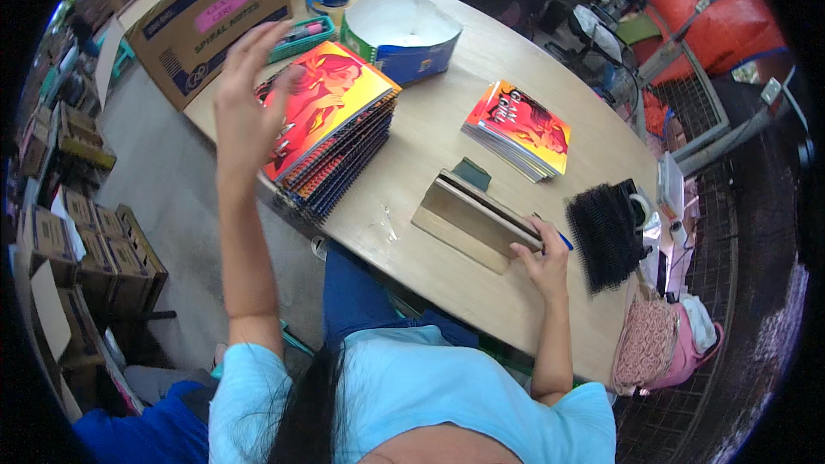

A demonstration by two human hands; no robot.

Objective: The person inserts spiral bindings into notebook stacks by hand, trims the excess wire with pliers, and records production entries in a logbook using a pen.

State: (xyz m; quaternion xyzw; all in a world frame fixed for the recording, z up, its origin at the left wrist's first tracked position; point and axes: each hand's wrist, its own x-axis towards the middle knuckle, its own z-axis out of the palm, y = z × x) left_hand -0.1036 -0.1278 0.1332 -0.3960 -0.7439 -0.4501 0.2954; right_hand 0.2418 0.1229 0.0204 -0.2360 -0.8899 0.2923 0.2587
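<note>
Right hand (543, 259), mine: grips the right end of a wooden stand (471, 223) on the table (438, 120). Left hand (247, 107), mine: raised, open, near the tall spiral-notebook stack (339, 107). Beyond the stand: smaller booklet stack (520, 129). To its right: black coils (601, 239).

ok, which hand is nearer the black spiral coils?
Right. The right hand holds the wooden stand, just left of the black spiral coils; the left hand is farther off, by the spiral notebook stack.
</note>
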